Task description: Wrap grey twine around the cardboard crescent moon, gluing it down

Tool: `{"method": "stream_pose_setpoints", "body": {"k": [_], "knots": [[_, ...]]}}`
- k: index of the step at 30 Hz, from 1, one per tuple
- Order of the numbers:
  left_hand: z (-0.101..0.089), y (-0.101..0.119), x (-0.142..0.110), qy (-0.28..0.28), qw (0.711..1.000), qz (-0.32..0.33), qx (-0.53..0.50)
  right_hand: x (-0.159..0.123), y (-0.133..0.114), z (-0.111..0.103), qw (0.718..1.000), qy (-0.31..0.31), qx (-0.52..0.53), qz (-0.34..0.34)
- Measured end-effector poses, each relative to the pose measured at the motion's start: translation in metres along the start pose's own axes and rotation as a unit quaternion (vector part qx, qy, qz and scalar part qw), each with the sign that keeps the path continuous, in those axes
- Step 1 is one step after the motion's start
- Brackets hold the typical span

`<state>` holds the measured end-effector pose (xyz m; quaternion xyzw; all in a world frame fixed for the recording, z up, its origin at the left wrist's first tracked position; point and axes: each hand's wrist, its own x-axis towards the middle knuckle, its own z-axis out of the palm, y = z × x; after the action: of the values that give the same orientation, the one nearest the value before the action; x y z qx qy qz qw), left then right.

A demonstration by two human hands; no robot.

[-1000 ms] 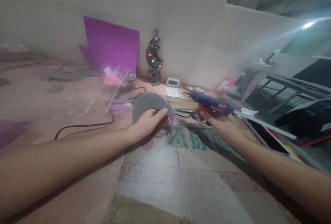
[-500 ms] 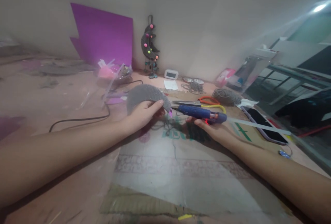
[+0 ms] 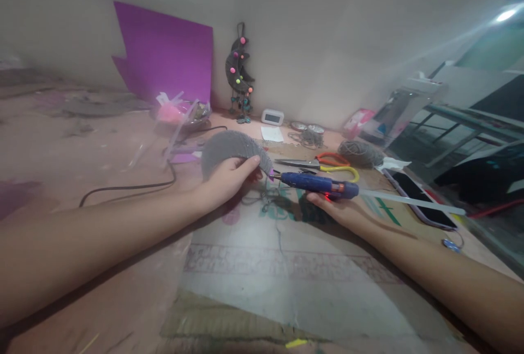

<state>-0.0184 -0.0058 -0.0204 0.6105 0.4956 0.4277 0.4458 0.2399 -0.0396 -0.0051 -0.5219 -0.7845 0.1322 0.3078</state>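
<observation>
My left hand [image 3: 229, 177] is closed on a crescent wound with grey yarn [image 3: 225, 145], thumb on top near its right end. A small purple tip [image 3: 271, 174] shows bare at that end. In my right hand [image 3: 327, 204] is a blue hot glue gun [image 3: 311, 181], its red light lit and a long clear glue stick [image 3: 413, 201] out of its back. The nozzle is at the purple tip; whether they touch I cannot tell. Loose grey yarn [image 3: 268, 201] lies below the crescent's end.
Scissors [image 3: 317, 165] with orange and yellow handles lie behind the glue gun, near a ball of grey yarn [image 3: 360, 153]. A phone [image 3: 421, 198] is at the right. Against the wall stand purple sheets [image 3: 167, 57] and a decorated moon ornament [image 3: 237, 70]. A black cord [image 3: 126, 187] runs left.
The glue gun has come left and down to the crescent's purple tip, uncovering the scissors. My left hand keeps its hold on the crescent. The view has shifted slightly.
</observation>
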Motion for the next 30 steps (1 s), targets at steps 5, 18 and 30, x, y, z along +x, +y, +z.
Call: {"method": "stream_pose_setpoints", "body": {"k": [5, 18, 30], "knots": [[0.0009, -0.0013, 0.0009, 0.001, 1.000, -0.017, -0.021, -0.0002, -0.0049, 0.0006, 1.000, 0.008, -0.007, -0.005], [0.0003, -0.0052, 0.0019, -0.009, 0.999, -0.029, -0.012, 0.0006, -0.0054, 0.0019, 1.000, 0.017, -0.003, 0.016], [0.0008, -0.0029, 0.0011, -0.001, 1.000, -0.023, -0.008, 0.0019, -0.0104, 0.0018, 1.000, 0.014, 0.007, 0.009]]}}
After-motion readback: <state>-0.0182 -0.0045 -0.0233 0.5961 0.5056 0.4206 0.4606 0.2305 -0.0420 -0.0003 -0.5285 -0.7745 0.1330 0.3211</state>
